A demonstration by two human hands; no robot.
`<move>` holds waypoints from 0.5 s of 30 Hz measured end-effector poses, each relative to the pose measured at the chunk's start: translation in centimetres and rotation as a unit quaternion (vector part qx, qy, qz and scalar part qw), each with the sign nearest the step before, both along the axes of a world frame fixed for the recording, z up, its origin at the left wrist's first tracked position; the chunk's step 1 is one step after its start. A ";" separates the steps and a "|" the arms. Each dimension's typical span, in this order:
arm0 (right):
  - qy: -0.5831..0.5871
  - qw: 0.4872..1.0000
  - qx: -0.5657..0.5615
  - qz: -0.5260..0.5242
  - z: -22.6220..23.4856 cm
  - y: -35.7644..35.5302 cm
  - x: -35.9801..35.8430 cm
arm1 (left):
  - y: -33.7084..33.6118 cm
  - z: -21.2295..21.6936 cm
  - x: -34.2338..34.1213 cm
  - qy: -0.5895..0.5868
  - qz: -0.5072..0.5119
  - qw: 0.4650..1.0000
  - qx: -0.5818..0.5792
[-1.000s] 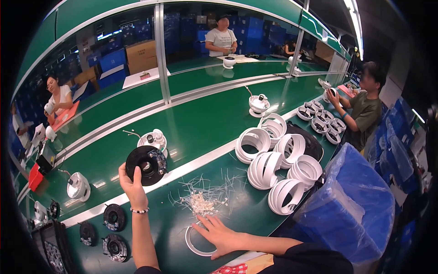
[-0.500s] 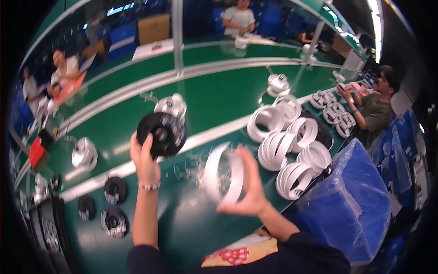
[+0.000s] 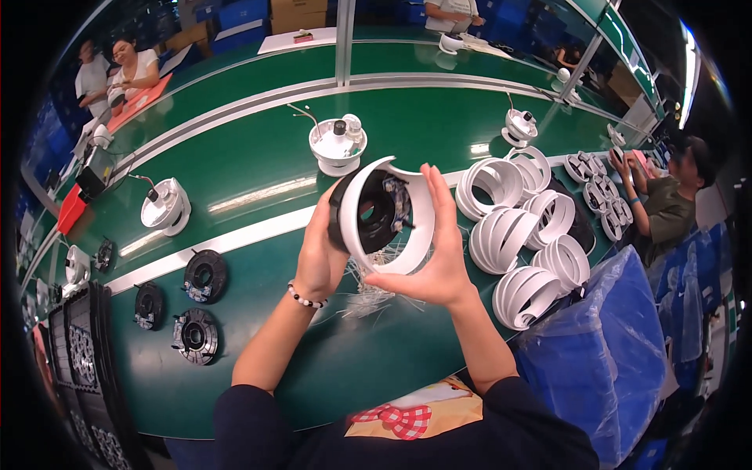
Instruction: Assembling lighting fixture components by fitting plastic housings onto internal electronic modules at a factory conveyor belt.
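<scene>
Left hand [image 3: 319,254] gripping black round module [image 3: 368,215], frame centre | right hand [image 3: 432,262] clasping white ring housing [image 3: 389,215] around that module, raised above green bench [image 3: 258,164] | loose white ties [image 3: 368,286] beneath hands | white housings stacked [image 3: 525,235] centre right | black discs [image 3: 196,305] lower left.

Both forearms up from lower edge, converging mid-frame. Left hand [image 3: 319,254]: wrist with bead bracelet, palm facing right, fingers curled and closed in a grip. Right hand [image 3: 435,251]: palm toward the left hand, fingers [image 3: 433,196] extended upward, thumb below, clamped in a grip.
</scene>
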State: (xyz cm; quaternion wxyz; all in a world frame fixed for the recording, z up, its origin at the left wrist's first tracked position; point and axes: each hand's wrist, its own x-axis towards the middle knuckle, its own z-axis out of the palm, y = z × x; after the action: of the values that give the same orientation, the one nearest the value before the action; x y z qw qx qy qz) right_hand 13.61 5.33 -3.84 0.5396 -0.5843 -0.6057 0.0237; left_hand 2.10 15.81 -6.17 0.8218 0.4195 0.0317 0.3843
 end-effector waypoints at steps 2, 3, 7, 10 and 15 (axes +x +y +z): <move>-0.037 0.999 -0.018 0.021 -0.2 -0.2 -0.3 | -0.2 -0.1 -0.4 0.017 -0.086 0.994 -0.070; -0.085 0.996 -0.019 0.017 -0.2 -0.2 -0.6 | -0.5 0.2 -0.4 0.009 -0.106 0.990 -0.094; -0.084 0.996 -0.032 0.021 -1.3 0.1 -0.9 | 0.3 -0.7 -0.1 -0.019 -0.187 0.970 -0.153; -0.067 0.997 -0.040 0.027 -1.4 -0.2 -0.7 | 0.3 -0.6 0.2 0.010 -0.176 0.971 -0.161; 0.315 0.936 0.065 0.142 -0.8 -1.6 -0.2 | -0.8 0.1 0.2 0.008 -0.131 0.979 -0.156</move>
State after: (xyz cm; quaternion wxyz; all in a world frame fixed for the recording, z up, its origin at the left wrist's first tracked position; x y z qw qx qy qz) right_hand 13.36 3.70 -4.63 0.7307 -0.4181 -0.4816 0.2435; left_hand 2.28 15.03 -6.10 0.9202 0.2897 0.0425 0.2598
